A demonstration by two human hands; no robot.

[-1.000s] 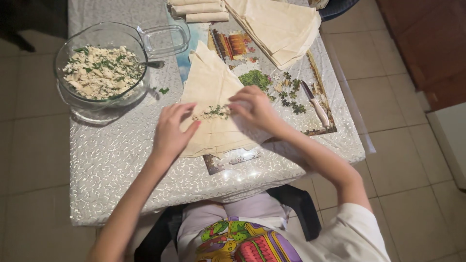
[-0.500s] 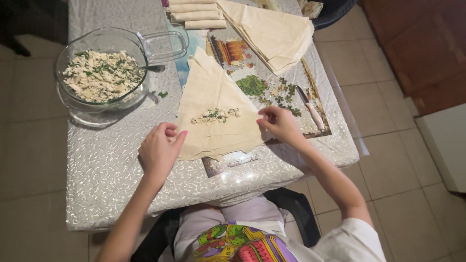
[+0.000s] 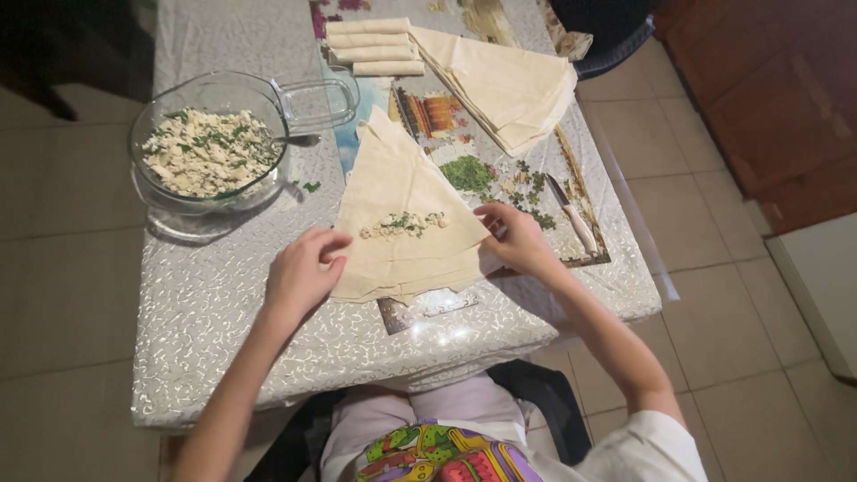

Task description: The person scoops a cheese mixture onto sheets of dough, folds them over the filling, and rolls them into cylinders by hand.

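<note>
The person wears a white short-sleeved top; its right sleeve ends above the elbow, loose and plain; both forearms are bare down to the left hand and right hand; no rings, watch or bracelets show; across the front hangs a bright printed panel in green, yellow, purple and red; pale lilac trousers cover the lap.

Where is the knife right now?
In the head view, the knife lies on the picture mat, right of the right hand, below the stacked pastry sheets.
</note>
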